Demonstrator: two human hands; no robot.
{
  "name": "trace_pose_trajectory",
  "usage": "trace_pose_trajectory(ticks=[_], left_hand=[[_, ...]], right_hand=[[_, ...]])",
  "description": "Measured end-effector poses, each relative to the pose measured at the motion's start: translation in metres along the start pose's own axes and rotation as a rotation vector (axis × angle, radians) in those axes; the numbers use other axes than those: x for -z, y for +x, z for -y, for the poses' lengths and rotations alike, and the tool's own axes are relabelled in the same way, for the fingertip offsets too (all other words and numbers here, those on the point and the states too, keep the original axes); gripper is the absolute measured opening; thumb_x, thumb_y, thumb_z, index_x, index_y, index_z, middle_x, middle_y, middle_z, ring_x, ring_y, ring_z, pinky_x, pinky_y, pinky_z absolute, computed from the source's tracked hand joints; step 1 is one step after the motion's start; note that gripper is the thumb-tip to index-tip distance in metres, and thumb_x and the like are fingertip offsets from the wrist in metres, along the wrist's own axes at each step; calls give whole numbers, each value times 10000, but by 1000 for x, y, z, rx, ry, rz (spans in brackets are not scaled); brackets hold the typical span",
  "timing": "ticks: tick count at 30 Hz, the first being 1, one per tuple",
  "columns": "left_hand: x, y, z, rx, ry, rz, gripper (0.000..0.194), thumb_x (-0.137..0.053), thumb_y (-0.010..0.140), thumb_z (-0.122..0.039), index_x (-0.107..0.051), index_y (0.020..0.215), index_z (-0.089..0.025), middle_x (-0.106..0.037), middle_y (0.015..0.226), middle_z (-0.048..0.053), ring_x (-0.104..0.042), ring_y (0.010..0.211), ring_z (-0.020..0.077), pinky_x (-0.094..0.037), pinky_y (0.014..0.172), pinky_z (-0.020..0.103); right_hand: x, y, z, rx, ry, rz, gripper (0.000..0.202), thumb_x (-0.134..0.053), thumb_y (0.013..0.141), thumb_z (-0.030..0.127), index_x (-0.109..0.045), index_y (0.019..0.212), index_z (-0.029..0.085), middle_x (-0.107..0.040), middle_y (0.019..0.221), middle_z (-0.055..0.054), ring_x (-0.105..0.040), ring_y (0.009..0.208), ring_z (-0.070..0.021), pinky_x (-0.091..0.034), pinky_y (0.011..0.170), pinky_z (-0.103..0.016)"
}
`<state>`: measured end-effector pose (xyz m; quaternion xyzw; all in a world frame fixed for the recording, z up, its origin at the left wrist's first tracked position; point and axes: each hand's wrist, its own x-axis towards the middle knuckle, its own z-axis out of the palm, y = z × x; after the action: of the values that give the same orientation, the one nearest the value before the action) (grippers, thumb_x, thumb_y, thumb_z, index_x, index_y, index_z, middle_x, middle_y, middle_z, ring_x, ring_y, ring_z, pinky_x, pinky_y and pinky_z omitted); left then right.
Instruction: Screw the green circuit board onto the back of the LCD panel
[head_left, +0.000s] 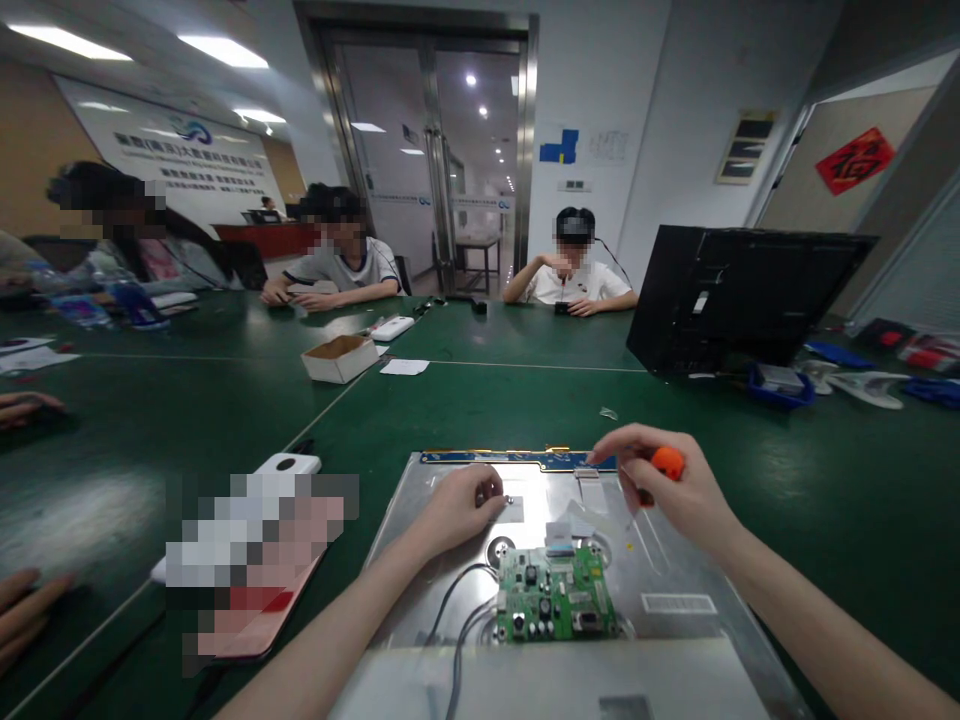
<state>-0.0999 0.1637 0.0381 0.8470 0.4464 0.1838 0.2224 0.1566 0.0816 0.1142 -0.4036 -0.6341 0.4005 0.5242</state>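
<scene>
A flat metal display panel (405, 600) lies before me, its back facing up. Mounted on it is a green circuit board (555, 590), with dark cables running from its left side. Along the far edge runs a narrow blue circuit strip (517, 460), with a ribbon cable (591, 490) attached. My left hand (469, 505) rests over the panel, fingers curled in a pinch; a tiny shiny thing shows at the tips, too small to name. In my right hand (675, 490) is an orange-handled screwdriver (667, 462), thin shaft pointing down. That hand's index finger reaches to the strip by the ribbon cable.
A phone (300, 590) and a white power bank (289, 465) lie left of the panel. Further off are an open cardboard box (340, 360) and a large black monitor (735, 300). Blue trays (780, 385) sit at right. Several people sit around the green table (517, 405).
</scene>
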Motion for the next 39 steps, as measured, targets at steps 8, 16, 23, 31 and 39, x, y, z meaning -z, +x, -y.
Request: trace_pose_trajectory(ticks=[8,16,23,31,39], left_hand=[[12,-7,5,-47,-3,44,120,-571,814,-260,-641,862,-174,-672,822,49,-597,742,202,-425,664,279],[16,-10,10,-109,42,67,119,-531,817,-168,-640,865,-162,-668,836,60,-596,756,204,-419,692,288],[18,-6,7,-67,56,76,75,-548,810,-175,-606,763,-175,-650,789,47,-586,763,210,-404,684,285],[17,-8,0,-77,-38,71,59,-570,811,-174,-619,779,-170,-620,750,21,-550,693,178,-381,631,264],[9,-19,-15,-131,-232,292,80,-571,755,-129,-631,790,-170,-598,750,-3,-530,663,138,-397,603,223]], right_hand=[[-15,29,-67,-302,478,-59,460,-501,787,561,-680,686,150,-514,425,-5,-437,352,-125,-350,348,-236],[-12,15,-100,-374,559,-72,472,-563,744,575,-662,617,131,-310,379,70,-191,328,-56,-143,326,-206],[-13,15,-99,-368,553,-70,489,-567,747,584,-672,616,125,-334,394,54,-212,350,-67,-120,353,-224],[-13,15,-101,-359,539,-76,489,-563,744,581,-682,625,122,-340,391,51,-223,350,-74,-111,363,-241],[-13,15,-100,-352,537,-67,461,-563,760,542,-680,622,118,-302,391,61,-199,361,-73,-112,371,-244]])
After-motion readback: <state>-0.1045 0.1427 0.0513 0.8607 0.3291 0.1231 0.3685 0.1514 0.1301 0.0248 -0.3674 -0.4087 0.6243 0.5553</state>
